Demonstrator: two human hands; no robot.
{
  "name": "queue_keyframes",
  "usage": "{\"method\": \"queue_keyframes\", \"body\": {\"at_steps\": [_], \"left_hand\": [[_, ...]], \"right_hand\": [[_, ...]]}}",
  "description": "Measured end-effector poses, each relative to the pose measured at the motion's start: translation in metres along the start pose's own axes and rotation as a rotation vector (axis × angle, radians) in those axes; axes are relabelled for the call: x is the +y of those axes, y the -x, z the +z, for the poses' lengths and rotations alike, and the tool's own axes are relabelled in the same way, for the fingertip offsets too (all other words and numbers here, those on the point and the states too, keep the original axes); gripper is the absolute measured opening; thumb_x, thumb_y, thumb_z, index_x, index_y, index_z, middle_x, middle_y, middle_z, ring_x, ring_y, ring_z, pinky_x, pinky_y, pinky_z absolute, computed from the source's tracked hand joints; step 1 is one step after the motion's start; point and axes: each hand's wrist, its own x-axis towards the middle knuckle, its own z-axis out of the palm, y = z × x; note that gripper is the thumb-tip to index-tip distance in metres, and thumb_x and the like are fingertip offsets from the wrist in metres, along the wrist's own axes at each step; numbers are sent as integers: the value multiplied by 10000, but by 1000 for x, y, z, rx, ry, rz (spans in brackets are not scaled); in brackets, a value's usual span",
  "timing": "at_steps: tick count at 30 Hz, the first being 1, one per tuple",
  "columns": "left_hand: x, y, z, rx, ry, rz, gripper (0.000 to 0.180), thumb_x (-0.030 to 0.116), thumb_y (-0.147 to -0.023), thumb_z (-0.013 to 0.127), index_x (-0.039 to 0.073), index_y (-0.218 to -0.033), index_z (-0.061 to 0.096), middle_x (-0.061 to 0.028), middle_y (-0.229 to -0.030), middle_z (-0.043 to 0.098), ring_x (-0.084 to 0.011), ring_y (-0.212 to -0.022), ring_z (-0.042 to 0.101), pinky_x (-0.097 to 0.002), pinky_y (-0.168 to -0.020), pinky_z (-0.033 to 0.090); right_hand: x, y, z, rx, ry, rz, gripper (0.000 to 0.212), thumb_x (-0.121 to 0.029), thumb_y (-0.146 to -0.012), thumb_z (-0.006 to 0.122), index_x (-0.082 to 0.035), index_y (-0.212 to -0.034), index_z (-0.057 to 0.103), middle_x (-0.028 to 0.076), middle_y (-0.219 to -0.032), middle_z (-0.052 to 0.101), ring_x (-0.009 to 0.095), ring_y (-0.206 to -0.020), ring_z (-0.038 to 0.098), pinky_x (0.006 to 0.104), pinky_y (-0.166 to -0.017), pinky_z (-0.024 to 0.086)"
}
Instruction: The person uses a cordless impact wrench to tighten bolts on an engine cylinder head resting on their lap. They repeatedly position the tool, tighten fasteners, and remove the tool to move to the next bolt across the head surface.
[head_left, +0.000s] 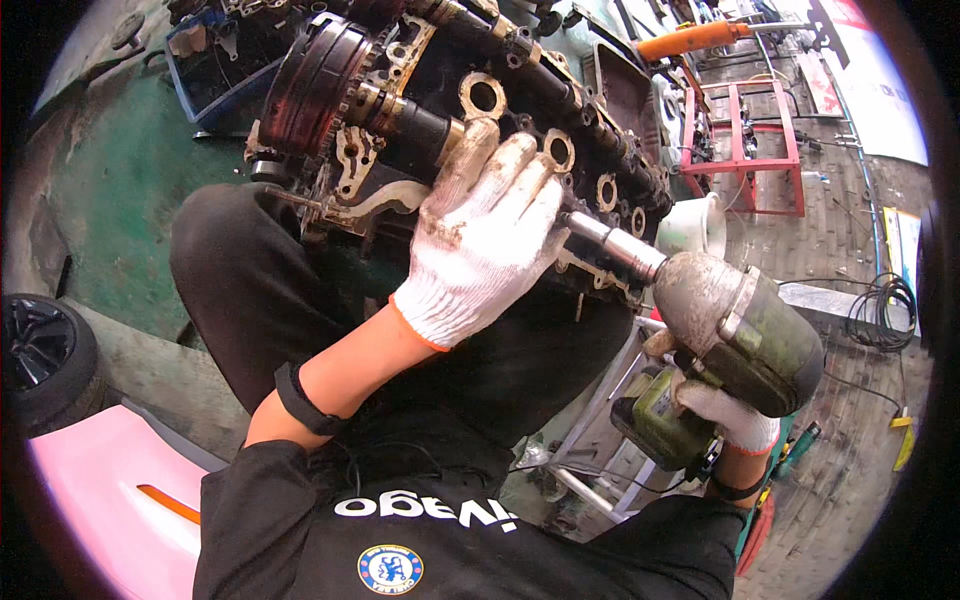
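Note:
A greasy engine cylinder head (390,120) with a camshaft and a dark round cam gear (318,88) lies across the top of the view. My left hand (485,235), in a soiled white glove, rests over it with fingers bent downward around the end of a socket extension (615,245); the thumb is hidden. The extension's tip disappears under that hand. It runs from a green and grey cordless impact wrench (740,330) at the right. My right hand (725,405), also gloved, is wrapped round the wrench's handle, partly covered by its body.
My knees (250,270) flank the engine part. A blue-edged tray of parts (225,90) sits at the far left, a wheel (45,350) and pink panel (120,490) nearer. Rightward are a white bucket (695,225), red metal frame (745,150), orange cylinder (695,40) and coiled black cable (885,312).

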Motion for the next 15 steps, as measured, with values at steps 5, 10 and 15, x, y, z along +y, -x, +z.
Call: {"method": "queue_keyframes", "body": {"at_steps": [5,10,15], "left_hand": [[-1,2,2,-1,13,7,425,229,-687,841,81,-1071,737,-69,-1188,727,-258,-1218,652,-519,-1175,389],[0,3,2,-46,2,3,471,253,-706,841,75,-1127,730,-82,-1225,719,-263,-1252,635,-531,-1181,379],[2,3,-1,-98,-12,-23,536,299,-723,838,64,-1189,717,-91,-1270,709,-264,-1303,607,-547,-1203,344]], "right_hand": [[-1,7,-10,-49,235,-33,789,-62,-776,832,22,-1471,469,176,-1250,674,286,-1158,639,409,-987,513],[-20,-2,-17,35,226,-11,781,-32,-725,831,33,-1435,513,163,-1202,696,273,-1103,663,392,-953,528],[-54,-21,-42,10,403,133,738,-116,-717,886,-29,-1389,594,95,-1205,696,247,-1106,646,404,-954,512]]}}
